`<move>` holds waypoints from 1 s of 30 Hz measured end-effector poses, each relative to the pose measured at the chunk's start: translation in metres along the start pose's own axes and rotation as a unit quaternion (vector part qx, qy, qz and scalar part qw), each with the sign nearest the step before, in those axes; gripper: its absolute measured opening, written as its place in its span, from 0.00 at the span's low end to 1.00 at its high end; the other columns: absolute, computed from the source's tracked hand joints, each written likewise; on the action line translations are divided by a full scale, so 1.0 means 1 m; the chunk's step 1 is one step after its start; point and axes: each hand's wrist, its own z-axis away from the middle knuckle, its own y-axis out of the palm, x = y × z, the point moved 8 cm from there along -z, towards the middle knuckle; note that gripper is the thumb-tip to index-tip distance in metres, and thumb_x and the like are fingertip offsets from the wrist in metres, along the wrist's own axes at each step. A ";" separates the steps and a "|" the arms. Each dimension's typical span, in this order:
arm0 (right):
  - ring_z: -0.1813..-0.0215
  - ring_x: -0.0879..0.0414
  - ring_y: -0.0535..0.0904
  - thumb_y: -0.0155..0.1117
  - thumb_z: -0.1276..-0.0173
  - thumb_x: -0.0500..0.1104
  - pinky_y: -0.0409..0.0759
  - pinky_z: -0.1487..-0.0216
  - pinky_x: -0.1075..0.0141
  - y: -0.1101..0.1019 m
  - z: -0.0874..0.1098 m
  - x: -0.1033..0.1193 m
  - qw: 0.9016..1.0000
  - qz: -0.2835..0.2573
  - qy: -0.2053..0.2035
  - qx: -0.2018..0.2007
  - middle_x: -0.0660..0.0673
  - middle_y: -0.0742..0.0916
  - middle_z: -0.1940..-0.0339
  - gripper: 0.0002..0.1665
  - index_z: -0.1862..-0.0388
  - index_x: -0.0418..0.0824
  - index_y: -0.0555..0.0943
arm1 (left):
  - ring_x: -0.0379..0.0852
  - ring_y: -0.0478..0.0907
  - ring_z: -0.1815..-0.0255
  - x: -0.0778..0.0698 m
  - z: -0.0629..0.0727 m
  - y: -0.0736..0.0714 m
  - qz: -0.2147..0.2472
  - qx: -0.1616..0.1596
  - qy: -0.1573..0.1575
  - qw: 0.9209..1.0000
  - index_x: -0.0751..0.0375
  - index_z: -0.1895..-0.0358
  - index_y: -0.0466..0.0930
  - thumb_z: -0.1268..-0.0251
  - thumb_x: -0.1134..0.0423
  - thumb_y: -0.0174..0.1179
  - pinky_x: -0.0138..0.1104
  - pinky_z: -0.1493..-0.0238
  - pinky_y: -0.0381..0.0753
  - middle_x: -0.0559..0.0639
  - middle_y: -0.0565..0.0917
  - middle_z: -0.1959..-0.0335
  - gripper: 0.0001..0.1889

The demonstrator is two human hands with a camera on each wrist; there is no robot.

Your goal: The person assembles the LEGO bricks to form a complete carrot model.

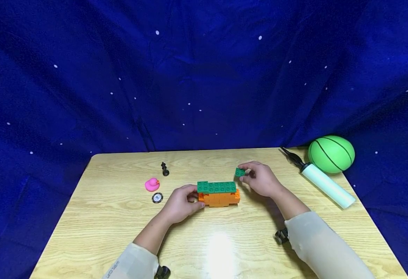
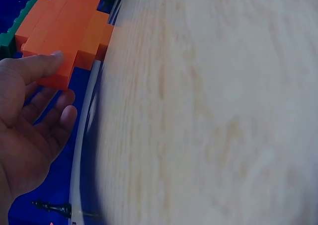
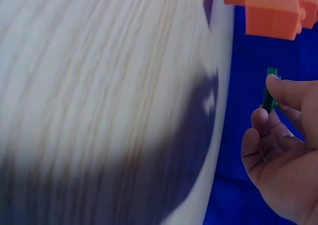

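An orange toy-brick block [image 1: 219, 200] topped by a row of green studded plates [image 1: 216, 187] stands at the middle of the table. My left hand [image 1: 182, 204] grips its left end, thumb at the front and fingers behind. In the left wrist view that thumb lies on the orange bricks [image 2: 64, 31]. Up and to the right of the block, my right hand [image 1: 261, 179] pinches a small green plate [image 1: 239, 172] between thumb and fingers. The right wrist view shows this green plate [image 3: 270, 90] edge-on, apart from the orange bricks [image 3: 272, 17].
Left of the block lie a black chess piece [image 1: 165, 169], a pink rubber duck [image 1: 152, 185] and a poker chip [image 1: 157, 197]. A hand pump [image 1: 327, 185] and a green ball [image 1: 331, 154] are at the table's right edge. A blue curtain [image 1: 204, 77] hangs behind.
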 end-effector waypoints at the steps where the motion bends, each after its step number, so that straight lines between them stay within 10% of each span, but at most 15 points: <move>1: 0.60 0.55 0.80 0.72 0.30 0.39 0.79 0.60 0.59 -0.001 0.002 0.002 1.000 -0.002 -0.003 0.001 0.43 0.85 0.45 0.23 0.36 0.41 0.83 | 0.49 0.82 0.57 0.000 0.000 0.000 0.001 0.000 0.000 1.000 0.58 0.46 0.86 0.40 0.65 0.76 0.34 0.56 0.83 0.44 0.85 0.56 0.18; 30: 0.62 0.56 0.76 0.67 0.26 0.37 0.80 0.63 0.65 -0.022 0.039 0.064 0.996 -0.037 -0.082 -0.011 0.47 0.82 0.42 0.24 0.32 0.42 0.82 | 0.49 0.82 0.56 -0.001 -0.001 0.002 0.008 0.006 -0.003 1.000 0.56 0.44 0.85 0.39 0.64 0.75 0.35 0.55 0.83 0.44 0.85 0.53 0.19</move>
